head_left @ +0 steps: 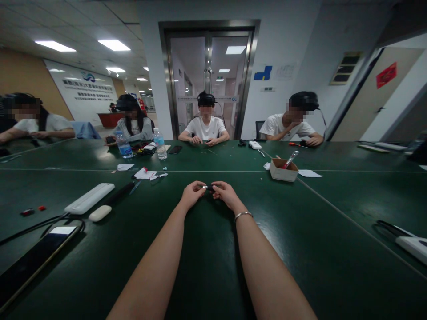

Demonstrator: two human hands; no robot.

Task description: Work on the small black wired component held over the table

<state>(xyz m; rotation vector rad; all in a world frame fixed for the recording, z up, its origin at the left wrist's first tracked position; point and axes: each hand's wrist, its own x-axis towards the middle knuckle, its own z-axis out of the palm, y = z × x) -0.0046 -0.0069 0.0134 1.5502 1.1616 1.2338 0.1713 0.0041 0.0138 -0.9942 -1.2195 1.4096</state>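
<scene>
Above the dark green table point(213, 249), both hands meet at a small black object with a shiny metal end point(209, 187). My left hand point(192, 194) pinches it at the metal end. The black end sits between the closed fingertips of my right hand point(228, 195), whose wrist wears a silver bangle point(243, 215). Fingers cover much of the object, so its exact kind is hard to make out.
On the left lie a smartphone point(36, 262), a white power bank point(90, 198), a white rounded case point(100, 213) and paper scraps point(145, 174). Ahead stand two water bottles point(160, 144) and a small cardboard box point(283, 171). Several people sit across the table.
</scene>
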